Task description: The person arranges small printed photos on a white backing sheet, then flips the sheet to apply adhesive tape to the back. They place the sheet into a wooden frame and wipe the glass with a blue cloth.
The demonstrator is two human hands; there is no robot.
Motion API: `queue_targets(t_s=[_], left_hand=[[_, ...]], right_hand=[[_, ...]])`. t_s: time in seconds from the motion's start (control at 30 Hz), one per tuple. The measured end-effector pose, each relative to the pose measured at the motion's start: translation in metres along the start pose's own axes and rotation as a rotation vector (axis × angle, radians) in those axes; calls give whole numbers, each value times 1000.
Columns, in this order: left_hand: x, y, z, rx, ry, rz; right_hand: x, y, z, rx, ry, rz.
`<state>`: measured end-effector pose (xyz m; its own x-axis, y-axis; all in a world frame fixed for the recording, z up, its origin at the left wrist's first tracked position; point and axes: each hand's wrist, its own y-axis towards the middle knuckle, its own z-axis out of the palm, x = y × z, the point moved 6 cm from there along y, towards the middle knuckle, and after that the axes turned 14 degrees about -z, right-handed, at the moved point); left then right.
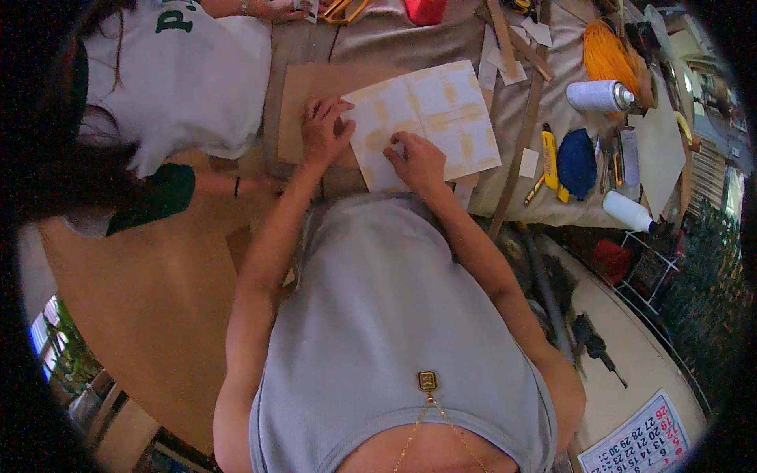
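A white sheet (465,102) with yellowish-tan patches in a rough grid lies tilted on the table in front of me. My left hand (323,130) rests at its left edge, fingers bent and thumb apart from them, touching the margin. Over the lower middle of the sheet is my right hand (419,163), its fingers curled in toward the thumb. Whatever those fingertips may hold is too small to make out. Beneath the sheet, a brown board (303,87) shows at the left and upper left.
To the right lie a yellow cutter (550,154), a dark blue bundle (576,164), a spray can (595,95), orange cord (609,55) and a white bottle (627,210). Wood strips (501,35) lie at the back. Another person (181,87) works close on my left.
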<state>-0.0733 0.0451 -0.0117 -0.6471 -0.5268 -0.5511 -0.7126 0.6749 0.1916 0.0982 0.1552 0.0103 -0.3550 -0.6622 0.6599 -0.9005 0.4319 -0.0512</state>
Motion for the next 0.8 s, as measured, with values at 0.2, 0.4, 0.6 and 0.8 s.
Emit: queue_targets(t_s=[0.2, 0.4, 0.6, 0.8], left_hand=[[-4, -5, -4, -26, 14, 36], [-3, -5, -7, 13, -30, 23], [-2, -4, -4, 6, -46, 10], [-5, -4, -8, 2, 3, -26]], right_hand=[[-21, 23, 2, 196, 96, 167], [-110, 171, -85, -697, 481, 107], [-97, 234, -118, -188, 914, 300], [-105, 262, -114, -205, 1158, 177]])
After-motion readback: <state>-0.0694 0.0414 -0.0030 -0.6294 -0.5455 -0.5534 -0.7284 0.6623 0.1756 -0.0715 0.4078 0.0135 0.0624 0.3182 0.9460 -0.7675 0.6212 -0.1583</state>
